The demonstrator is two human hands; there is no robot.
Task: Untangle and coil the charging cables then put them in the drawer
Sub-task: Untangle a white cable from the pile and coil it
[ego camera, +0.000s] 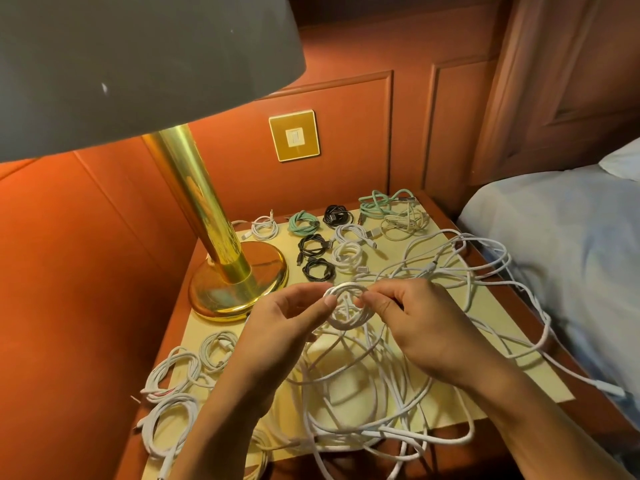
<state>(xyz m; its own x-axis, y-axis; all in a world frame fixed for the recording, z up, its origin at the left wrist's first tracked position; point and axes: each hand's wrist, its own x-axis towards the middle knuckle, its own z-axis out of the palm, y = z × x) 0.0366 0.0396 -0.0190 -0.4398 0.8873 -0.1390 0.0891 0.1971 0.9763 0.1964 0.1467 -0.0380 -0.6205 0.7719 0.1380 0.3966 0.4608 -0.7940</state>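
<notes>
Head view: we hold the white coil [346,308] over the surface [533,379] betw. both grips so loops don't spring open. The left grip [294,317] pinches its left rim; the right grip [415,320] pinches the right side, prob. feeding the tail. The white tangle [363,396] lies near us. The finished coils [313,247] sit far, right of the lamp [239,282], out of the way. No drawer in view.

Lamp [239,282] at back left of nightstand [485,306]. Small coils [313,247] in rows right of lamp, toward wall. Cable tangle [363,393] over front and right, spilling past edges. More coils [173,372] at front left. Left hand [277,327] and right hand [426,327] above centre, cable coil [346,306] pinched between them. Bed [571,254] right of nightstand; wall plate [294,135] behind.
</notes>
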